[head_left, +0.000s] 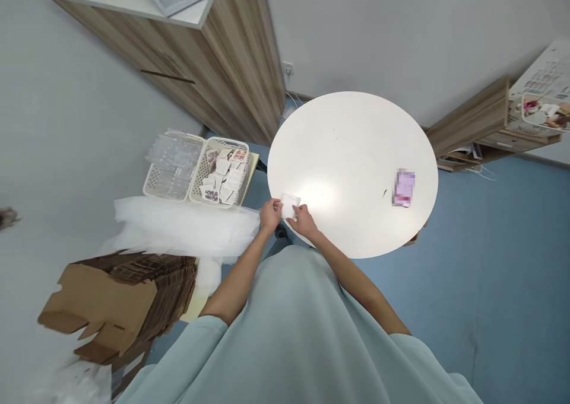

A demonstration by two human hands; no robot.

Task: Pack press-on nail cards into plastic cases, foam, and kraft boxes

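A small white square packet [290,204] is at the near left edge of the round white table [351,137]. My left hand [270,215] pinches its left side between thumb and fingers. On its right side, my right hand [304,221] also has its thumb and fingers closed on the packet. The packet's surface looks plain white, and I cannot make out any print on it. Parts of both side edges are hidden under my fingers.
Left of the table stand a white basket [192,185] of clear plastic packaging and another basket [244,191] of small printed packets. White wrap [178,226] and flattened cardboard boxes [111,300] lie nearer. A blurred purple item [404,187] rests on the table's right. A wooden cabinet [236,54] stands behind.
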